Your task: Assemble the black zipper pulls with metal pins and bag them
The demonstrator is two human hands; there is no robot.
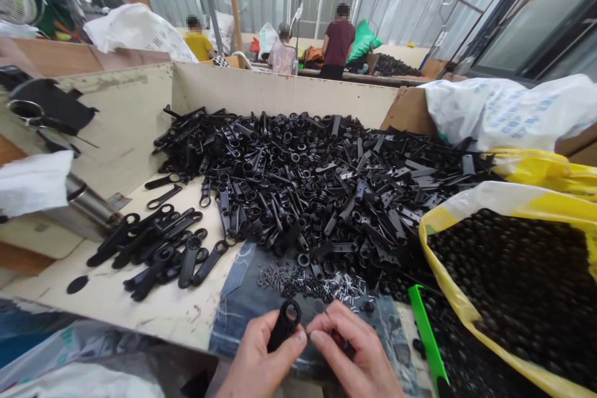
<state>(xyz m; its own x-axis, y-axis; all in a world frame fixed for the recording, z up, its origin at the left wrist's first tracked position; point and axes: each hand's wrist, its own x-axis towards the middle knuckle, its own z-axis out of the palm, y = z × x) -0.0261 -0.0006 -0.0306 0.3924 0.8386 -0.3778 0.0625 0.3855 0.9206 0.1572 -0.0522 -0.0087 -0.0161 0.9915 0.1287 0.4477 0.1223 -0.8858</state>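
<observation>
My left hand point(263, 354) is closed around a black plastic handle-like part point(282, 327) with a ring at its upper end. Close beside it, my right hand point(352, 348) pinches thumb and forefinger together by the left thumb; whatever is between those fingertips is too small to make out. Something dark shows under the curled right fingers. Both hands are over a blue denim cloth point(240, 314). Just beyond them lie small silver pins point(347, 286) and little dark metal pieces point(275, 278).
A big heap of black ring-ended parts point(289, 174) fills the bench. Similar assembled pieces point(163, 255) lie at left near a metal cylinder point(91, 205). On the right are a yellow-white sack point(448, 273) of small black pieces and a green strip point(426, 336). Several people work behind.
</observation>
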